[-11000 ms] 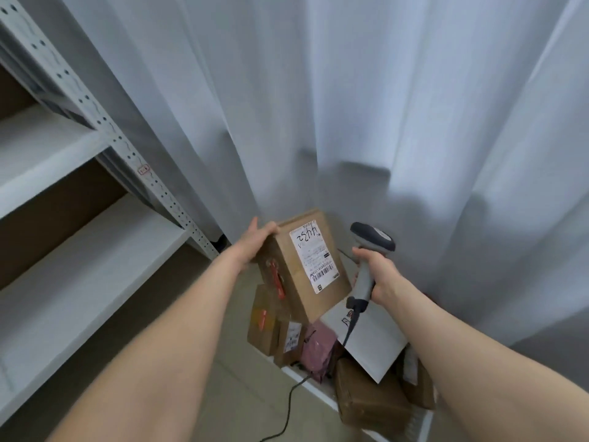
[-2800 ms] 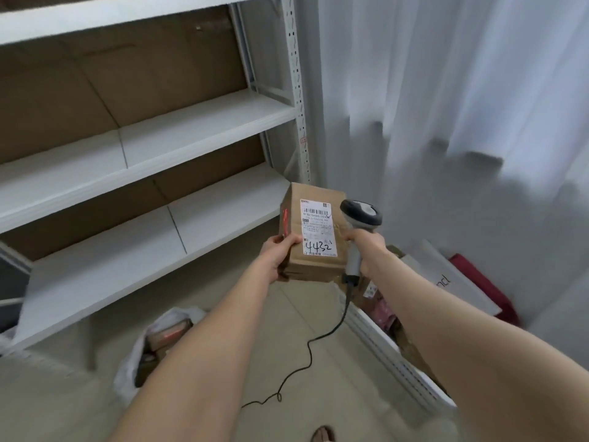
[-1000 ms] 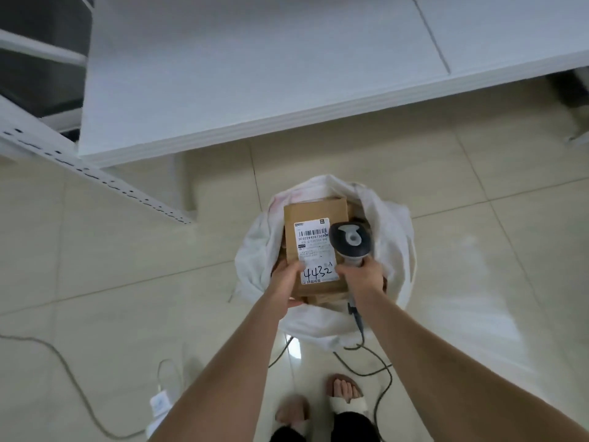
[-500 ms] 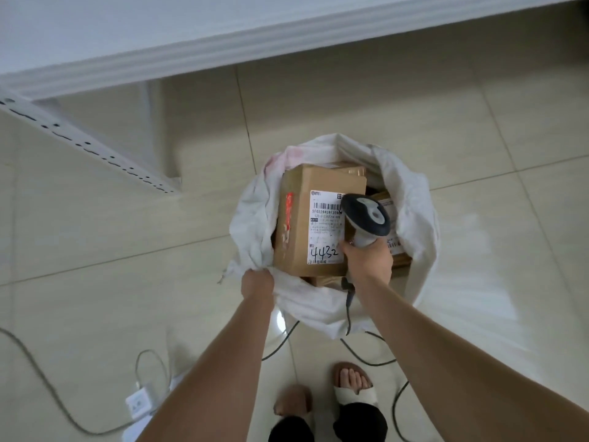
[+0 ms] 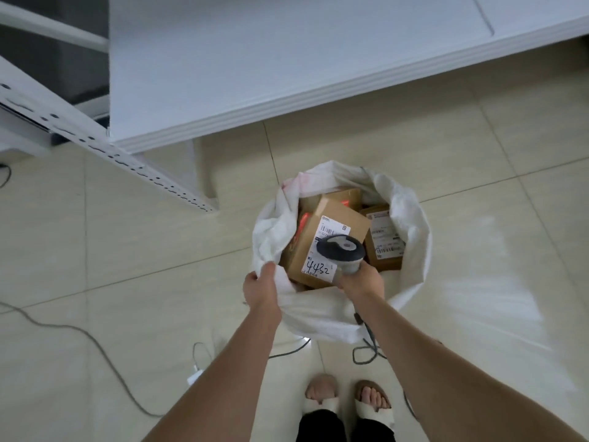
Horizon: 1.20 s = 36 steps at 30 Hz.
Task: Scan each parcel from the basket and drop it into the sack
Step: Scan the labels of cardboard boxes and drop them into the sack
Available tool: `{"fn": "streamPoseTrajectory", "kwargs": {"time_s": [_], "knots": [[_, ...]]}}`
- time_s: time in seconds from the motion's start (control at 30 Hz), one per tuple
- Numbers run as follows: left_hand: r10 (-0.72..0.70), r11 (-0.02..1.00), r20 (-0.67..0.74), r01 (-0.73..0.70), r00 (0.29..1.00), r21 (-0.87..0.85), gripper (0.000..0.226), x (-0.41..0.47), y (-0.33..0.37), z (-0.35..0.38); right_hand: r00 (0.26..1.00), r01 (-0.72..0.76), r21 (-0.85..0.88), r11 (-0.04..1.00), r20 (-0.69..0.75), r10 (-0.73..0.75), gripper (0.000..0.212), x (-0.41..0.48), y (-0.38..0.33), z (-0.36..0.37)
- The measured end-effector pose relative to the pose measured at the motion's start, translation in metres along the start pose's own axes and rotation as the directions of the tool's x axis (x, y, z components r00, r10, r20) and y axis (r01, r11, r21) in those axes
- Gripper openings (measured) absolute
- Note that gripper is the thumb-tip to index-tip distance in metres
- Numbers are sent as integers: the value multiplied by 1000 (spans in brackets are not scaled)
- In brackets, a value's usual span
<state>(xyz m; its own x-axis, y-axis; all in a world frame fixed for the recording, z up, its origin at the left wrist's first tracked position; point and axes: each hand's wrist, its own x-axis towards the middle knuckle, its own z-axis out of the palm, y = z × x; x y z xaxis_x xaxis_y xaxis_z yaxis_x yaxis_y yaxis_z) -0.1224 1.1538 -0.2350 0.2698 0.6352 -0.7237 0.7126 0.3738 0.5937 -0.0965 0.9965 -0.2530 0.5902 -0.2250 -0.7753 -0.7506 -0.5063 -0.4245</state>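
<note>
A white sack (image 5: pixel 411 224) stands open on the tiled floor below me. Inside it lies a brown cardboard parcel (image 5: pixel 331 215) with a white label marked 4432, tilted on top of other boxes. Another labelled brown parcel (image 5: pixel 384 244) lies to its right in the sack. My left hand (image 5: pixel 261 290) grips the sack's near-left rim. My right hand (image 5: pixel 361 283) holds the grey barcode scanner (image 5: pixel 341 248) upright over the sack's near edge, its head covering part of the label. The basket is out of view.
A white metal shelf rack (image 5: pixel 287 59) overhangs the floor just beyond the sack, its perforated upright (image 5: pixel 105 151) slanting at left. Cables (image 5: pixel 95 346) and a small white adapter (image 5: pixel 195 376) lie on the tiles near my sandalled feet (image 5: pixel 347 397).
The 4432 parcel left my left hand and now lies in the sack. My left hand took hold of the sack's rim and stays there. My right hand keeps the scanner.
</note>
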Motion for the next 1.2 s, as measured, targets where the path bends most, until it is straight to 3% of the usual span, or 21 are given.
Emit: {"fn": "streamPoseTrajectory", "kwargs": {"time_s": [0.07,0.17,0.3,0.37,0.47,0.6,0.77,0.93,1.0,1.1,1.2], "knots": [[23,992,-109,-10,994,122,30,1,-2,-7,994,70,44,997,-90,-66,17,-2,-10,-5],[65,978,-149,-34,987,204,34,2,-2,-6,973,182,129,975,-169,-159,23,11,-36,-17],[83,970,-180,-38,980,241,38,16,-6,0,967,251,164,954,-95,-238,49,55,-63,-16],[106,966,-188,-57,977,251,36,26,-10,-1,971,238,125,963,-17,-238,44,75,-68,-10],[91,969,-140,-55,986,241,33,38,-19,-6,972,202,106,974,98,-212,24,78,-66,1],[-22,975,-45,31,999,221,29,34,-27,-14,952,305,-118,945,75,-298,21,44,-44,20],[-76,957,-131,109,988,267,37,45,-40,-39,947,320,42,946,-31,-319,23,68,-64,10],[-194,960,47,179,980,215,70,54,-43,-16,966,236,120,964,83,-247,34,97,-93,1],[-201,953,76,177,977,245,71,60,-44,-8,956,258,66,964,129,-265,38,92,-94,3],[-87,894,-15,85,996,440,46,59,-43,-10,948,307,-71,949,106,-299,15,65,-75,10],[106,798,-64,-47,992,601,34,44,-33,-9,942,332,-187,925,13,-336,22,31,-49,27]]}}
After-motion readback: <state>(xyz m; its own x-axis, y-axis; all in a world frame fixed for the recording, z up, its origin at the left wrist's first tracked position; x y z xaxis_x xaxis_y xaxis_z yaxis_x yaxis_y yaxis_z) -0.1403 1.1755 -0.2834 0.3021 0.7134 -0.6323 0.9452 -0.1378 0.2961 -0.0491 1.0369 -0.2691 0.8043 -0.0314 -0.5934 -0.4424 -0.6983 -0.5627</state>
